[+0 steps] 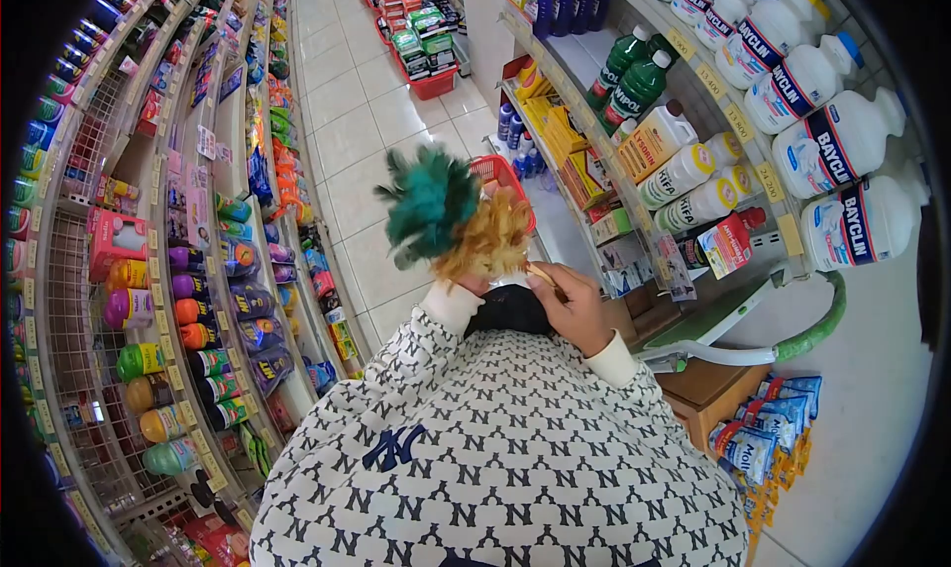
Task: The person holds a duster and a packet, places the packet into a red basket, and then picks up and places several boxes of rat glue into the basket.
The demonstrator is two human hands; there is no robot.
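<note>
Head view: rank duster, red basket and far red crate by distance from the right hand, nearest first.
1. duster: held in the right hand, with the feathers up and to the hand's left.
2. red basket: just behind the feathers, low by the right-side shelving.
3. red crate: far down the aisle, on the floor at the right-side shelving.

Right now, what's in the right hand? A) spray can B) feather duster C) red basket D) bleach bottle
B: the right hand is curled round the stick of the duster, whose green and tan feathers fan out above it.
</note>
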